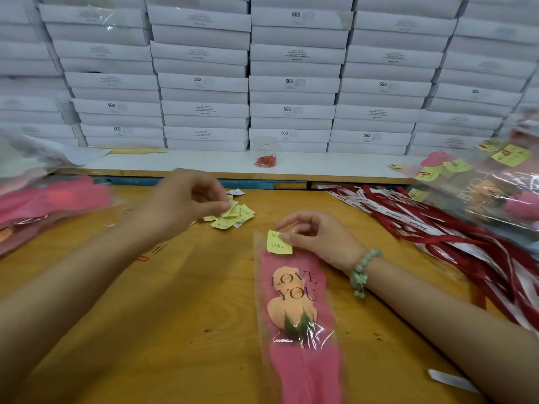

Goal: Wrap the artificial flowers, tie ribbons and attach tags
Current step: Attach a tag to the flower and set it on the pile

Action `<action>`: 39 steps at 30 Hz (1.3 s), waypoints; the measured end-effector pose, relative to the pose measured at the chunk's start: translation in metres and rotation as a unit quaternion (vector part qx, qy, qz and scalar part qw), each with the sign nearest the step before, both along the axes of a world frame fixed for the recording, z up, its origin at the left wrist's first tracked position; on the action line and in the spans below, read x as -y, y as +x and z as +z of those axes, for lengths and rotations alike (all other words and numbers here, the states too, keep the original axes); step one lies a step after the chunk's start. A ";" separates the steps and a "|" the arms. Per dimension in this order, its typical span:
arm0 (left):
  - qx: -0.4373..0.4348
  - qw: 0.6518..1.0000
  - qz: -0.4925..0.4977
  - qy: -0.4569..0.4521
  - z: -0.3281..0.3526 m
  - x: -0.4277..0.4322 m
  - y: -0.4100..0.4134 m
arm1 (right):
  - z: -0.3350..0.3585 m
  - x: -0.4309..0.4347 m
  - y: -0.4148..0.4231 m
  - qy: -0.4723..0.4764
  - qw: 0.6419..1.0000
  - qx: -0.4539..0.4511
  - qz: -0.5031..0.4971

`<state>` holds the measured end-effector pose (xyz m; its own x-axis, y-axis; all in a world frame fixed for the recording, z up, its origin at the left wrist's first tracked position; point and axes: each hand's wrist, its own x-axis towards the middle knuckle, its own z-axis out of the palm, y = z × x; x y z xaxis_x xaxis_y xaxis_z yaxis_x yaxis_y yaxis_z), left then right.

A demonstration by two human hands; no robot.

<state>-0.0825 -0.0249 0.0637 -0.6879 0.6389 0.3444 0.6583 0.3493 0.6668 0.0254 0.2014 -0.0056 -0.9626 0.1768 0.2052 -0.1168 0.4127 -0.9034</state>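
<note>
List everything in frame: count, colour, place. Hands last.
wrapped flower: one, pink sleeve printed LOVE YOU, centre of table
yellow tag: one, on the wrapped flower's far end
tag pile: many, yellow, beyond the wrapped flower
ribbons: many, red and white, table right
finished flowers: several, pink, tagged, far right
pink bundles: count unclear, blurred, far left
paper clips: heap, orange-red, on white shelf
boxes: many, white, stacked behind shelf
table: one, yellowish wood
bracelet: one, pale green, right wrist
left hand: at tag pile, blurred, grip unclear
right hand: pinches yellow tag
</note>
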 end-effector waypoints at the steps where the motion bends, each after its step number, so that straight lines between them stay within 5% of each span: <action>1: 0.056 0.997 -0.036 0.031 -0.005 -0.008 0.010 | 0.000 0.000 0.000 0.002 1.000 -0.001 -0.001; 6: 0.174 0.977 -0.113 0.046 -0.046 -0.039 0.032 | 0.001 0.003 0.000 0.012 1.000 -0.029 0.003; 29: 0.185 0.973 -0.097 0.099 -0.071 -0.041 0.027 | 0.006 0.015 0.004 0.014 0.999 -0.037 0.036; 39: 0.199 0.968 -0.089 0.127 -0.072 -0.040 0.026 | 0.002 0.005 -0.003 -0.121 0.991 -0.044 -0.032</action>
